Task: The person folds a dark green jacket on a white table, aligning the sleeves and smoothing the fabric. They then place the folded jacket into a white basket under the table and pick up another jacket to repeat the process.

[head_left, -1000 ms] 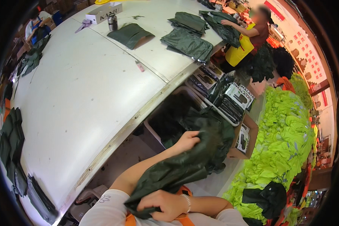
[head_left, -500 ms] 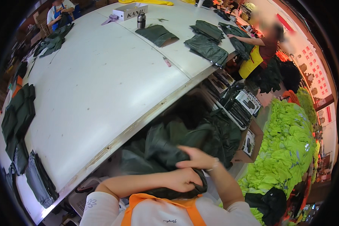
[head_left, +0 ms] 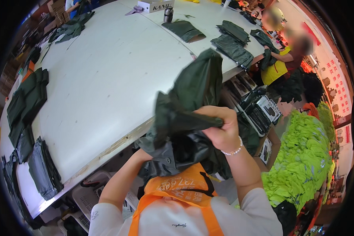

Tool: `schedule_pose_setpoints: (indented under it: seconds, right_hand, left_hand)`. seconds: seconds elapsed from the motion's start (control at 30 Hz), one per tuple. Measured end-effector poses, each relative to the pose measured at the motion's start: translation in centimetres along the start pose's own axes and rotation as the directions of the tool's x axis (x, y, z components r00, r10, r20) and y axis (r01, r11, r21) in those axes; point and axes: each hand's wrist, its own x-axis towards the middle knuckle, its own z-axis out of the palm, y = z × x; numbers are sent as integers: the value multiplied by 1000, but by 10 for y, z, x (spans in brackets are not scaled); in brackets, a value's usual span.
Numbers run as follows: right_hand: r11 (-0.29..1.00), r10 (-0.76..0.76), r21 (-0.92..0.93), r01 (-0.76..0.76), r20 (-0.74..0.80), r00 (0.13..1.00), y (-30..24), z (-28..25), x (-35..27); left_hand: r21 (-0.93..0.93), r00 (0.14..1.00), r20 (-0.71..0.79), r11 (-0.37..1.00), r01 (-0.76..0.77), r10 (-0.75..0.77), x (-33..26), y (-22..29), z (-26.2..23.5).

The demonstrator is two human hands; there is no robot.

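Dark green garment (head_left: 188, 106): thin, slightly glossy fabric, heavily crumpled, bunched into folds, lower mass darker and greyish near the chest. Held in the air in front of the person's chest, above the near edge of the surface (head_left: 106, 78), not resting on it. Right hand (head_left: 220, 128) closed in a fist around a gathered fold at mid-height (bead bracelet on the wrist). Left hand (head_left: 143, 155) mostly buried under the cloth; grip cannot be told, only the forearm shows going up into the fabric. Surface: large, white, long, its near edge worn. On it: folded dark green pieces (head_left: 232, 41) at the far right, another stack (head_left: 25, 100) at the left edge, grey folded pieces (head_left: 43, 169) lower left, a white box (head_left: 155, 5) and a metal can (head_left: 168, 14) far off. Room: heap of neon yellow-green garments (head_left: 303, 157) at right; another person in yellow (head_left: 277, 67) at the far end. Garment's long axis runs roughly vertical, tilted, free end pointing up and to the right
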Motion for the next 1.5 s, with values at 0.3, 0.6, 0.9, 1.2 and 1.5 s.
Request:
schedule_pose_setpoints:
  seconds: [0.3,0.6,0.9,1.2,1.5]
  right_hand:
    - [902,-214,-432,2,-443,871,33,-13,-79]
    - [485,77,-822,-298,-299,951,67,-24,-110]
    - [730,-56,-674,-114,-225,973,87,-19,-70]
    - [472,675,-843,-257,157,721,57,17,-33]
    - [366,303,703,-610,529,792,18,80,-81]
  left_hand:
    - [96,962,-272,995,20,7,54,-14,27]
    - [36,917,-398,999,-20,32,63,2,22]
    - [4,841,-462,949,-315,281,-3,150,-9]
    - [264,656,-625,905,-334,424,37,183,-45]
    - [326,589,-714,924,-200,379,87,163,-116]
